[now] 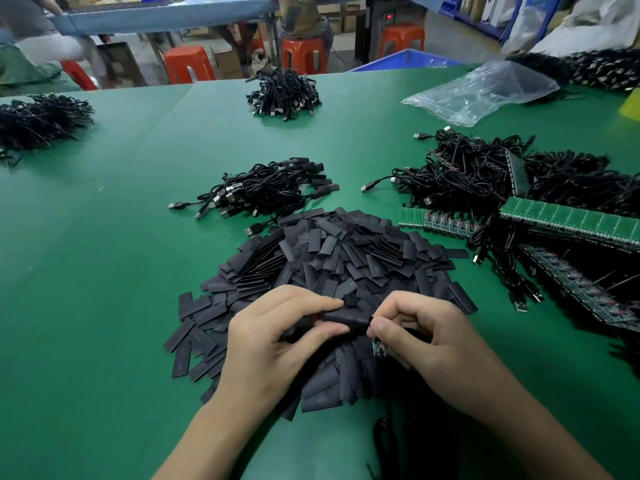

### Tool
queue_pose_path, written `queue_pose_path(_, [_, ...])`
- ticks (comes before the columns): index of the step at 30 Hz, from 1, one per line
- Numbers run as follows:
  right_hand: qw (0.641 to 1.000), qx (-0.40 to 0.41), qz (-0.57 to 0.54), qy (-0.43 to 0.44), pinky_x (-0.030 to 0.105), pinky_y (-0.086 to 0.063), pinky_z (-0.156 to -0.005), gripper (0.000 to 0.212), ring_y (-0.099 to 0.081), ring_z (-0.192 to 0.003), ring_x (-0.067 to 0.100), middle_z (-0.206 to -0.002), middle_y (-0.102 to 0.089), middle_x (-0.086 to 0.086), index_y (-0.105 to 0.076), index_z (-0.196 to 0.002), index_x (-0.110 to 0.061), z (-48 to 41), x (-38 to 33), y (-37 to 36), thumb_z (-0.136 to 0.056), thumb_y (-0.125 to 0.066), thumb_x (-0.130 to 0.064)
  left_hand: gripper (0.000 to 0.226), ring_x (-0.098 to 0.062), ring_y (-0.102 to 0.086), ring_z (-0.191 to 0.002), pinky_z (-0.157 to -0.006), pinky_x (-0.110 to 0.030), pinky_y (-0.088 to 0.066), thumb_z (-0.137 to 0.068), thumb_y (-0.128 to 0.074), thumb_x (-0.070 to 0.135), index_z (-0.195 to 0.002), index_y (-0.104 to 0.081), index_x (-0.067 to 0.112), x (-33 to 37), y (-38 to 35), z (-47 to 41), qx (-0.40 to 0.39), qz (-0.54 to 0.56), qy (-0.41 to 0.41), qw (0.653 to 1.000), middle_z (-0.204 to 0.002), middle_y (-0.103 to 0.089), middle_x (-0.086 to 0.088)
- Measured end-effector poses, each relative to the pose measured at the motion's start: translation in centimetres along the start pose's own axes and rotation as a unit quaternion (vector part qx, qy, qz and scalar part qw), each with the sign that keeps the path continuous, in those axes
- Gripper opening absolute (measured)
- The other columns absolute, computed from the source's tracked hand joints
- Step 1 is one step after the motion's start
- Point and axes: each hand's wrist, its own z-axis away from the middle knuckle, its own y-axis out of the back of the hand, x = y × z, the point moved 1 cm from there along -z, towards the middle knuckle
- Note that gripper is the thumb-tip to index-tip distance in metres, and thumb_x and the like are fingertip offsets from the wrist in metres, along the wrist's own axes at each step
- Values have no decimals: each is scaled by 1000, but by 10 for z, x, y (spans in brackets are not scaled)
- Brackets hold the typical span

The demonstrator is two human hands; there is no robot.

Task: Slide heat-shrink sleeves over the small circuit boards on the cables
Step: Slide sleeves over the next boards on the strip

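A big heap of flat black heat-shrink sleeves [332, 258] lies on the green table in front of me. Above its near edge my left hand [273, 341] pinches one black sleeve [346, 318] between thumb and fingers. My right hand [426, 337] pinches the sleeve's right end at its fingertips and holds a small circuit board [379, 348] that shows just under the thumb. The board's black cable [384, 441] hangs down toward me. How far the board sits inside the sleeve is hidden by my fingers.
A bundle of sleeved USB cables [270, 188] lies beyond the heap. Tangled cables with green board strips [568, 220] fill the right side. More cable piles sit at far left [38, 119] and far centre [284, 93]. A clear plastic bag [481, 88] lies at back right.
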Motion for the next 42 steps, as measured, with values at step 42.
queue_pose_path(42, [999,15,-30,1,32,-61,-69,10,-76,-70,16,-82,-76,4,-72,-97,-21,2,-1,-5,-94,-70,-12,41,-9,-69,-91,-87,-14,-48,-79,-80,32,-114,-74,13,7,-7,-1,70,-47,43,996,-99,-71,8])
